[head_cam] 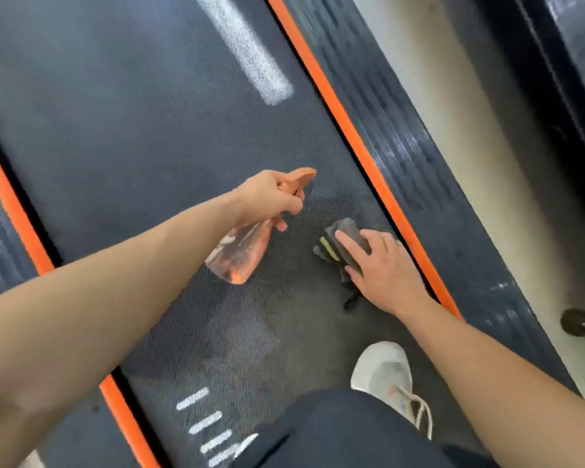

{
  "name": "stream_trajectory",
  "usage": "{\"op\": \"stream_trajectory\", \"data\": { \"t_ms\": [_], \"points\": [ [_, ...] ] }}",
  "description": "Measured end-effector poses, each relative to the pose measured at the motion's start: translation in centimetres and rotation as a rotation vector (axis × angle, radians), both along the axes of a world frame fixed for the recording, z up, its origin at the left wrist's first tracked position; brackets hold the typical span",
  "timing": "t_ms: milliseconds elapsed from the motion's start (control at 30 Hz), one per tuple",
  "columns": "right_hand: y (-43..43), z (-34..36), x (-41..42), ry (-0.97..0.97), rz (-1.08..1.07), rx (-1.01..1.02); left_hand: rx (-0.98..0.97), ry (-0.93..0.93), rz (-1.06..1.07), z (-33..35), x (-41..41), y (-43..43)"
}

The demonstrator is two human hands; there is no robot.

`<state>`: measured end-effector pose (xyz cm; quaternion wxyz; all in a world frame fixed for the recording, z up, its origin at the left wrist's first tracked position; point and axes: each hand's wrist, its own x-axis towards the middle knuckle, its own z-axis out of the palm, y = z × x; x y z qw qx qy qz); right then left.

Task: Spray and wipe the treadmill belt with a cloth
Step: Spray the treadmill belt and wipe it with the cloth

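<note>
- Treadmill belt [149,146] fills the frame's middle, between orange strips.
- Orange spray bottle [242,251] is gripped by the left hand [271,195], nozzle likely aimed ahead of the cloth.
- Dark cloth [338,246], right of centre, is pressed flat under the right hand [382,271], fingers straight, probably for wiping.

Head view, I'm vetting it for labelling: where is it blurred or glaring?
Head view: the white stripe at the far end of the belt is blur-smeared; head view: pale glare streaks the ribbed right side rail; head view: the left hand, spray bottle, right hand and cloth look fairly sharp.
</note>
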<state>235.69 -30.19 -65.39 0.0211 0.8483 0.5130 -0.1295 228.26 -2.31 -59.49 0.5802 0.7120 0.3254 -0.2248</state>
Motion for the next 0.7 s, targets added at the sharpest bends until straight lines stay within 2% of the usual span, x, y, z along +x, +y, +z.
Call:
{"op": "stream_trajectory", "data": {
  "t_ms": [133,300,500,700],
  "points": [
    [-1.6,1.0,1.3,0.036,0.055,-0.164,-0.013,0.018,-0.054,0.4,2.0,-0.4],
    [0.2,3.1,3.4,0.196,0.118,-0.438,-0.087,0.014,-0.021,0.0,1.8,-0.4],
    [1.9,1.7,2.8,0.117,0.099,-0.454,-0.157,0.009,0.086,-2.7,1.1,-0.1],
    [1.6,1.2,3.6,0.170,0.121,-0.476,-0.207,-0.001,0.123,-3.5,1.5,-0.1]
  ]
}}
